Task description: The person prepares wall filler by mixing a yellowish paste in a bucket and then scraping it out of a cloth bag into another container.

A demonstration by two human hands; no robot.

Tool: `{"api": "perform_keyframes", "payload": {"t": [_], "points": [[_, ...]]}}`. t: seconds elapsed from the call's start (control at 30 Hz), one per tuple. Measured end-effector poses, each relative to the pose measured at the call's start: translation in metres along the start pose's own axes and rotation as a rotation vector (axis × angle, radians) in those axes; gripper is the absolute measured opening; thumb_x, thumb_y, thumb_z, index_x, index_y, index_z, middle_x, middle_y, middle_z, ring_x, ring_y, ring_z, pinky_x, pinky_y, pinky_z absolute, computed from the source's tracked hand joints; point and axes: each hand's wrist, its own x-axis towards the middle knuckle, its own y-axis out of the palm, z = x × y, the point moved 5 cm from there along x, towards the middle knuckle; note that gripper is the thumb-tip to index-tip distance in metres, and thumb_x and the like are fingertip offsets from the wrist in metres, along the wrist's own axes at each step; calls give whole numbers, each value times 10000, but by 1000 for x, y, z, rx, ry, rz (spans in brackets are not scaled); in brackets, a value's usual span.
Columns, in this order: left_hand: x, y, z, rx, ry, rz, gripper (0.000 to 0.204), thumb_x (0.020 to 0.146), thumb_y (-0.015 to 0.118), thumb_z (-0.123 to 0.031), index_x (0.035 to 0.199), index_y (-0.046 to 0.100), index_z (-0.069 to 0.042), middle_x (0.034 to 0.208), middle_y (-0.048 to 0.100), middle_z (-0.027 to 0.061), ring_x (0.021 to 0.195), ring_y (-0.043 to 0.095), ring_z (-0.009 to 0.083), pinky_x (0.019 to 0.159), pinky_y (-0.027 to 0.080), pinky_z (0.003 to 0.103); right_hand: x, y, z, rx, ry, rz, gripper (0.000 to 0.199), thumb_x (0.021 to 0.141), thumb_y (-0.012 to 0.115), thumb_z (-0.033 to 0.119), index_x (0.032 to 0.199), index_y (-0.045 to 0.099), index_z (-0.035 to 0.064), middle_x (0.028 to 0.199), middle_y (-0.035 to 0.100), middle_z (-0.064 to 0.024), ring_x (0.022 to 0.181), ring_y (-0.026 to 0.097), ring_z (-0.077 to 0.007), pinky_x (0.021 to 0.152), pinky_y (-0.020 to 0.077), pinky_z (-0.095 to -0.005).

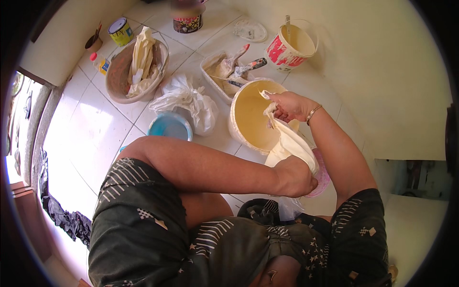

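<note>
A limp cream-coloured cloth [291, 146] stretches between my two hands; it could also be a soft bag. My left hand [295, 177] grips its lower end, fingers wrapped round it. Further up, my right hand [289, 106], with a bracelet at the wrist, pinches the bunched upper end over the rim of a large cream bucket [234, 117]. Pale yellow coats the inside of that bucket. Below the cloth, beside my left hand, part of a pink round thing [323, 176] shows; the rest is hidden.
Left of the bucket lie a white plastic bag [203, 107] and a blue bowl [169, 126]. Beyond are a tray with brushes [213, 79], a red-and-white pail [287, 50] and a brown basin [114, 86] holding cream cloth. A paint tin [120, 32] stands far left.
</note>
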Motion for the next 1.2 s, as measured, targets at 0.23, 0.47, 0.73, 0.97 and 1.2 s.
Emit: {"api": "perform_keyframes", "payload": {"t": [0.23, 0.47, 0.73, 0.97, 1.2], "points": [[0, 5, 2, 12, -20, 12, 240, 787, 592, -224, 832, 623, 9, 827, 618, 251, 798, 601, 411, 739, 493, 458, 5, 6, -15, -11, -141, -123, 627, 921, 491, 576, 1058, 627, -21, 945, 668, -98, 753, 620, -129, 717, 510, -303], [-3, 9, -2, 48, 21, 12, 284, 812, 571, -257, 845, 634, 19, 862, 628, 250, 838, 608, 411, 768, 495, 451, -13, 16, -3, 26, -418, -155, 653, 957, 454, 529, 1188, 575, -69, 1159, 611, -110, 997, 566, -125, 903, 444, -261], [-16, 22, -14, 106, 200, -83, 320, 830, 562, -279, 798, 643, 28, 856, 635, 255, 847, 622, 412, 774, 511, 454, -85, 22, -2, 315, -737, -492, 404, 958, 525, 332, 1086, 589, -45, 983, 628, -66, 898, 561, -126, 849, 444, -275], [-34, 29, -41, 110, 317, -94, 205, 773, 608, -186, 830, 618, 11, 815, 625, 219, 779, 614, 404, 716, 506, 458, -168, 29, -7, 260, -1158, -887, 266, 966, 478, 272, 982, 570, 24, 928, 592, -55, 803, 507, -112, 745, 426, -259], [-50, 25, -80, 82, 436, 21, 179, 762, 621, -162, 827, 616, 5, 750, 613, 209, 728, 607, 413, 663, 508, 464, -246, 8, -28, 992, -1280, -741, 464, 942, 437, 472, 1029, 555, 32, 913, 565, -89, 767, 450, -152, 665, 392, -268]]}}
